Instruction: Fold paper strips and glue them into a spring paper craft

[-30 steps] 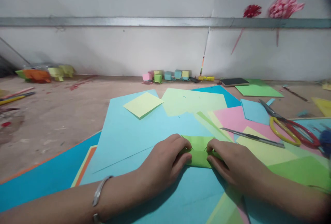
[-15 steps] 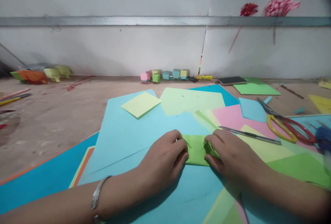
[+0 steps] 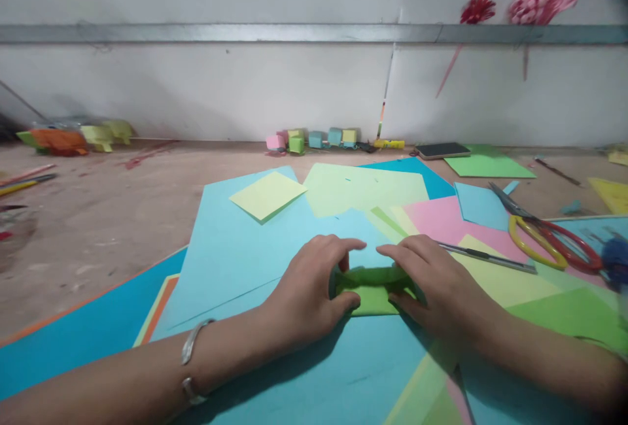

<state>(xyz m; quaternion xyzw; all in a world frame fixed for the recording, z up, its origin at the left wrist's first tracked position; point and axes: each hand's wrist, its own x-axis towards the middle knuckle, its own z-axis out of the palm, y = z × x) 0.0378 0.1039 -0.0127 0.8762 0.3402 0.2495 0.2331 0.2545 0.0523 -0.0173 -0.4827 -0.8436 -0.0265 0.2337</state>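
Note:
Between my two hands a folded green paper (image 3: 375, 301) lies on a large light blue sheet (image 3: 235, 248), its far part raised and curled. My left hand (image 3: 321, 281) holds its left end, thumb on the near layer and index finger stretched out above. At the right end, my right hand (image 3: 429, 278) has its thumb on the near edge and its index finger extended over the raised part. The other fingers of both hands are partly hidden behind the paper.
A craft knife (image 3: 490, 256) and red-and-yellow scissors (image 3: 549, 235) lie at the right on coloured sheets. Beyond are a yellow square (image 3: 268, 196), small paper cubes (image 3: 316, 140) and a phone (image 3: 443, 150) by the wall.
The far part of the green paper has risen and curled up. Both index fingers have straightened and lifted. The view has tilted slightly.

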